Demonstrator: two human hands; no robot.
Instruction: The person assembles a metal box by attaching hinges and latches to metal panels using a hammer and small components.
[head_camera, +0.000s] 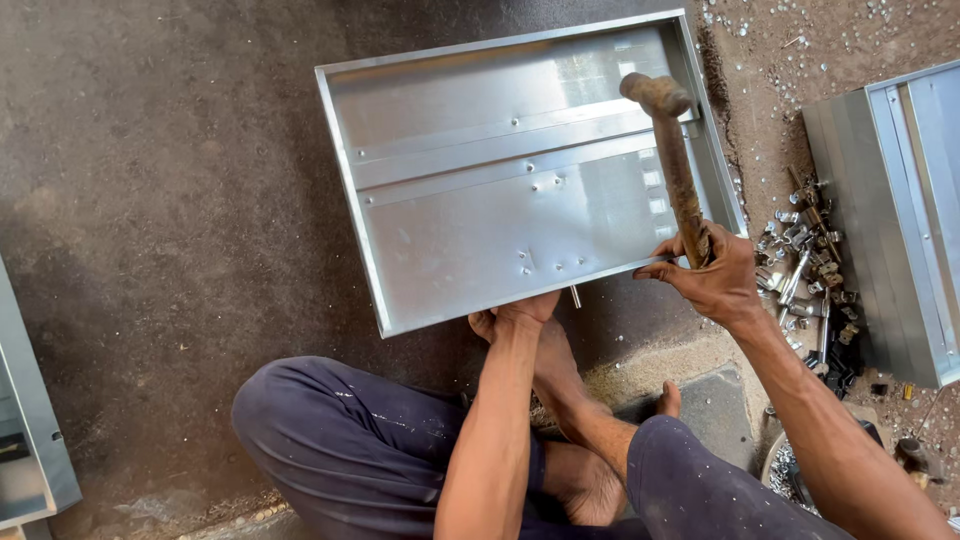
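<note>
right hand (708, 270) clenched around a rusty hammer (672, 150) — left hand (520, 312) gripping the metal tray (480, 220) (near edge)

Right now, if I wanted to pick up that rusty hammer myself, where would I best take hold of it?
Probably the low end of the handle, where the right hand has its grip now. The hammer stands tilted over the metal tray, head up and away, so come from the near right side. The long straight handle gives room there, and the heavy head stays free. The left hand steadies the tray's near edge.
</note>
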